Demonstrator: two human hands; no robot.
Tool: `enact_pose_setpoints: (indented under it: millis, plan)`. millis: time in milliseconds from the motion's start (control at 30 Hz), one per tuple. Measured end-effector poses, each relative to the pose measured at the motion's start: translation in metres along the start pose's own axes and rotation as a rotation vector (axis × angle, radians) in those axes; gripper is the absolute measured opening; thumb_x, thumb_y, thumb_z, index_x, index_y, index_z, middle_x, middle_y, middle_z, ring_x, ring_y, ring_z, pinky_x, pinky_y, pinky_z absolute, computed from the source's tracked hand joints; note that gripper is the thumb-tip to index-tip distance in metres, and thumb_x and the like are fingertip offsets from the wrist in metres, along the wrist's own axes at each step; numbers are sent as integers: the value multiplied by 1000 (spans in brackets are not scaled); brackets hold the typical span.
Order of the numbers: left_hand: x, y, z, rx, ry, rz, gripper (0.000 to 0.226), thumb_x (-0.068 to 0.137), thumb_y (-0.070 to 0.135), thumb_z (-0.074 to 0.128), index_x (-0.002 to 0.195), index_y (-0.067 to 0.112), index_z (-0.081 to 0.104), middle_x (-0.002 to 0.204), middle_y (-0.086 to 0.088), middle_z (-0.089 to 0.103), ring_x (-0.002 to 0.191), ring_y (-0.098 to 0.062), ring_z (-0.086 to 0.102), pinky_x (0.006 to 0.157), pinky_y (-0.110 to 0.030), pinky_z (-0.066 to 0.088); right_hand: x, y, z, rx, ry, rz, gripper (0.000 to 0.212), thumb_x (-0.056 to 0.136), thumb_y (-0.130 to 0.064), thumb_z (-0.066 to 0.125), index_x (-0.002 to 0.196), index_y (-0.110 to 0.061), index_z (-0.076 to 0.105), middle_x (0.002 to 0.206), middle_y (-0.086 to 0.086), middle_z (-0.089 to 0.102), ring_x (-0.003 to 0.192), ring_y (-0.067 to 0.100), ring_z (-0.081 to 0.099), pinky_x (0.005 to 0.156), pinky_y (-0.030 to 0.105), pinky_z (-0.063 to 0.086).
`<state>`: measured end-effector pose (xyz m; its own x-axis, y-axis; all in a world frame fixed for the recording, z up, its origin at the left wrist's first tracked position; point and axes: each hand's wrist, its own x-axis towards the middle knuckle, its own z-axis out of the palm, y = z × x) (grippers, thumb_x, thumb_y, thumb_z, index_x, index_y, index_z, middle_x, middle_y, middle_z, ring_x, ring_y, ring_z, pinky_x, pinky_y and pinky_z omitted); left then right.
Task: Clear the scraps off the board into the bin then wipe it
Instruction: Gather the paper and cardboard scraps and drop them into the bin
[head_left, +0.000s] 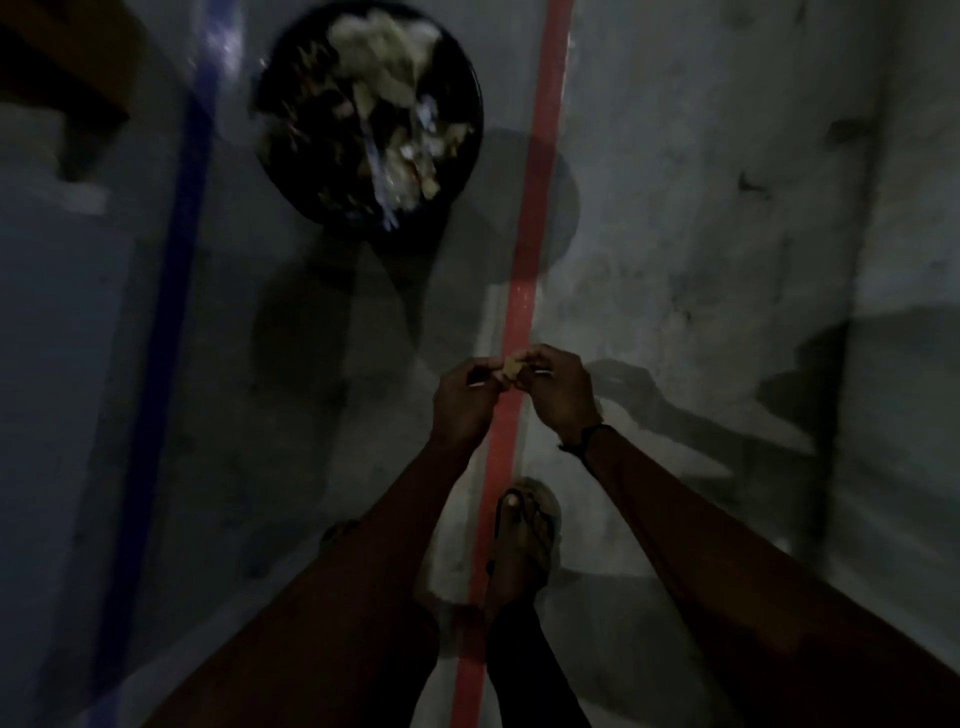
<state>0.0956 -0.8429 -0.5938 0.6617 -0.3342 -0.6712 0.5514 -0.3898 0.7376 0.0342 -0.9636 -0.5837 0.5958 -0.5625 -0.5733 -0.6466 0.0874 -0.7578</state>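
Note:
A round black bin (470, 104) stands on the floor ahead and to the upper left, filled with pale scraps and wrappers. Both my hands are held together in front of me, well short of the bin. A small pale scrap (511, 369) sits between them. My left hand (465, 400) pinches it from the left with curled fingers. My right hand (558, 389) grips it from the right, fingers curled over it. The board is not in view. The picture is dark and blurred.
The grey floor carries a red stripe (540, 171) running from the bin's right side down past my sandalled foot (524, 535), and a blue stripe (182, 249) at the left. A dark wooden piece of furniture (67, 78) is at the top left.

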Motion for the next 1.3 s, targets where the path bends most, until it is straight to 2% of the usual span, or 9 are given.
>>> enact_pose_setpoints:
  millis: [133, 400, 500, 633, 867, 1033, 1100, 1200, 1300]
  plan:
    - [-22, 84, -33, -73, 57, 20, 16, 99, -2, 59, 106, 9, 69, 102, -12, 71, 85, -11, 68, 72, -16, 53, -10, -100, 2, 4, -66, -56, 15, 93, -1, 72, 89, -16, 74, 87, 3, 75, 86, 21, 73, 86, 42, 62]
    - [-42, 225, -89, -169, 209, 78, 24, 93, -8, 58, 108, 6, 72, 93, -6, 74, 78, -5, 71, 74, -22, 56, -14, -269, 15, -150, -109, -152, 15, 91, -1, 68, 89, -15, 74, 87, 6, 73, 90, 27, 73, 88, 51, 60]
    - [-27, 253, -101, -240, 251, 62, 24, 93, -7, 56, 106, 9, 69, 92, -7, 73, 84, -17, 70, 81, -30, 58, 2, -299, 25, -233, -78, -165, 10, 90, -2, 67, 87, -7, 76, 92, 15, 76, 91, 34, 72, 86, 55, 59]
    - [3, 275, -114, -278, 271, 3, 30, 101, -12, 43, 123, -8, 62, 92, -9, 67, 81, -11, 65, 66, -13, 54, 26, -330, 43, -315, -53, -219, 15, 91, 1, 64, 93, 0, 78, 98, 22, 76, 93, 37, 70, 82, 44, 58]
    - [71, 267, -139, -370, 305, -220, 33, 108, -5, 40, 138, -13, 51, 110, -17, 60, 81, -16, 60, 65, -17, 51, 88, -329, 79, -342, -105, -19, 17, 93, -2, 62, 99, 3, 77, 107, 21, 77, 103, 38, 71, 93, 48, 57]
    - [85, 269, -161, -461, 307, -299, 33, 107, -6, 41, 138, -13, 52, 118, -22, 61, 80, -16, 61, 62, -18, 52, 119, -322, 87, -356, -108, 16, 28, 72, -30, 51, 82, -19, 76, 104, 19, 78, 101, 40, 72, 92, 53, 58]
    - [81, 279, -172, -486, 294, -304, 34, 106, -7, 40, 138, -15, 49, 104, -15, 62, 79, -18, 61, 62, -21, 52, 108, -350, 89, -382, -134, 18, 41, 76, -27, 53, 97, -5, 79, 105, 20, 77, 102, 37, 71, 92, 46, 58]
    - [60, 305, -188, -505, 284, -282, 28, 107, -4, 42, 131, -7, 56, 101, -12, 63, 79, -17, 61, 55, -16, 51, 86, -390, 90, -416, -167, -47, 19, 93, -1, 61, 103, 4, 77, 110, 22, 76, 105, 34, 70, 93, 38, 55]
    - [26, 338, -197, -456, 307, -254, 19, 106, -2, 45, 109, 4, 63, 106, -11, 67, 80, -14, 65, 60, -17, 52, 62, -421, 85, -420, -185, -119, 17, 94, 5, 60, 101, 5, 76, 108, 22, 76, 103, 30, 69, 91, 34, 53]
